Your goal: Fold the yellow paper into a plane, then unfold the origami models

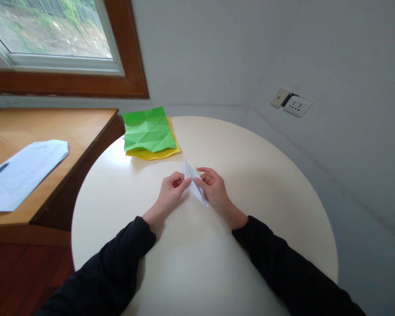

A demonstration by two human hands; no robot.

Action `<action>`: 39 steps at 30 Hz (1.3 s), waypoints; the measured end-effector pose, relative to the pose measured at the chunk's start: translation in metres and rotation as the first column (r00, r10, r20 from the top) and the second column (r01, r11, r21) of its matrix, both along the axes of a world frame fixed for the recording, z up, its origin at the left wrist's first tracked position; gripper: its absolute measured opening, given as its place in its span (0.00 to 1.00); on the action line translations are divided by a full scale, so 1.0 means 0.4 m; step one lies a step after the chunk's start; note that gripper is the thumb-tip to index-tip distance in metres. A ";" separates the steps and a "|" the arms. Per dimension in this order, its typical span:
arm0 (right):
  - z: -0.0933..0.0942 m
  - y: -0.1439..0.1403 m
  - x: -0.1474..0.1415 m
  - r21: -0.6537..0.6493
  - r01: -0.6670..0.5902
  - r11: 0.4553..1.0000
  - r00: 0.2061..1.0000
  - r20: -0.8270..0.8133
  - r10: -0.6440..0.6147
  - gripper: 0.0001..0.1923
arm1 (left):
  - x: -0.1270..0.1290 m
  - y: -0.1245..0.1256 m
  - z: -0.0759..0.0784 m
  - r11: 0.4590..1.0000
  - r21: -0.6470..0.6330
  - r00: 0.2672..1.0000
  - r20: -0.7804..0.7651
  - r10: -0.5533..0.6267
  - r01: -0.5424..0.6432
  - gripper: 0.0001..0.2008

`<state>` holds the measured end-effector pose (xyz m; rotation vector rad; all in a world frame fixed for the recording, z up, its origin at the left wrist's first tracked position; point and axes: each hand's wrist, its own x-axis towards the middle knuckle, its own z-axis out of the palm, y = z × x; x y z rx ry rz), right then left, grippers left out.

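A small folded white paper piece (193, 180), long and pointed, is held just above the round cream table (250, 158). My left hand (171, 191) pinches its left side with thumb and fingers. My right hand (213, 188) pinches its right side, fingers curled over the fold. Both black sleeves rest on the tabletop. The lower tip of the paper pokes out between my two hands.
A creased green sheet (149, 129) lies on top of yellow sheets (154, 153) at the table's far left edge. A wooden desk (62, 131) to the left carries a printed paper (23, 171). A wall socket (292, 103) sits at the back right.
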<state>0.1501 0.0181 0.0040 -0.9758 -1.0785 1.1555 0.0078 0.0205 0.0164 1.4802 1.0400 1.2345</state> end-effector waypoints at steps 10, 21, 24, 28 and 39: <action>0.010 -0.014 -0.007 0.087 0.109 0.990 0.990 0.079 -0.116 0.18 | 0.005 0.001 0.005 0.993 -0.092 0.995 0.078 -0.063 0.070 0.14; 0.001 0.003 0.005 -0.168 -0.212 0.963 0.964 -0.195 0.178 0.14 | 0.004 -0.002 0.010 0.985 -0.131 0.989 0.110 -0.102 0.116 0.14; 0.004 0.003 0.007 -0.170 -0.223 0.960 0.952 -0.251 0.177 0.11 | 0.005 -0.005 0.014 0.984 -0.151 0.993 0.079 -0.089 0.100 0.14; 0.002 0.005 0.011 -0.164 -0.235 0.958 0.944 -0.274 0.185 0.07 | 0.005 -0.005 0.013 0.988 -0.141 0.997 0.060 -0.056 0.063 0.14; 0.000 0.009 0.008 -0.163 -0.131 0.978 0.986 -0.119 0.112 0.14 | 0.005 0.006 -0.003 0.993 -0.118 0.995 0.101 0.010 0.002 0.14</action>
